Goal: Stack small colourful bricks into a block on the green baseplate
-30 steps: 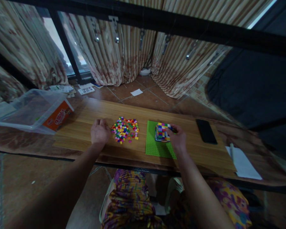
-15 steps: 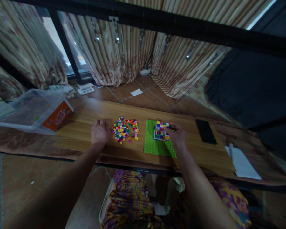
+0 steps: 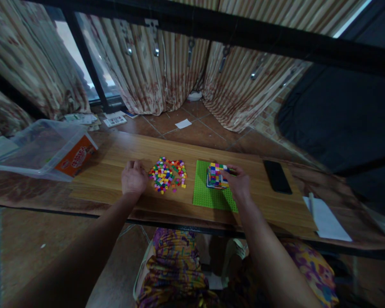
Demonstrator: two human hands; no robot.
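Note:
A pile of small, many-coloured toy bricks lies loose on the wooden board. Just left of it, my left hand rests on the board with its fingers curled under; whatever they hold, if anything, is hidden. On a green studded baseplate stands a block built of coloured toy bricks. My right hand is closed round the right side of this block, with the thumb at its front and the other fingers behind. The hand covers part of the block and the baseplate.
Right of the baseplate lies a black phone. Farther right are a white paper sheet and a pen. A clear plastic bin with an orange label stands at the left end. Striped curtains hang beyond the table.
Hardly anything differs. Both hands keep their places beside the pile and at the brick block, and the view has shifted very slightly.

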